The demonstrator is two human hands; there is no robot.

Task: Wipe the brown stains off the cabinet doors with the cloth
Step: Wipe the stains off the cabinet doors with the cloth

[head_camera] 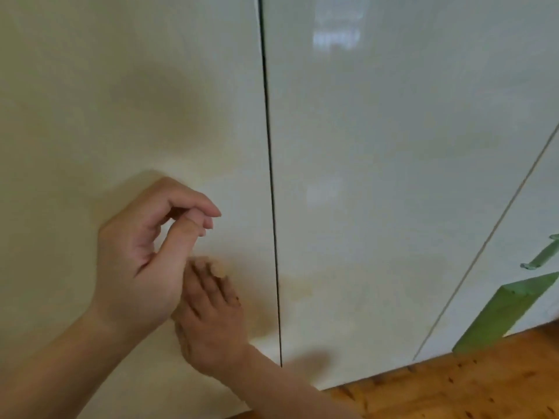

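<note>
Two glossy white cabinet doors fill the view, the left door (121,101) and the right door (393,146), split by a thin dark gap (272,207). A faint brown stain (298,287) lies low on the right door beside the gap, with a darker smudge (260,309) on the left door's edge. My left hand (142,261) is raised before the left door, fingers curled and thumb against the fingertips, with nothing seen in it. Just below it, my right hand (211,316) reaches toward the door with fingers stretched out. No cloth is in view.
A wooden floor (453,385) runs along the bottom right under the doors. A green block-shaped object (502,316) and a green handle-like piece (544,255) sit at the right edge, next to a further door seam (484,246).
</note>
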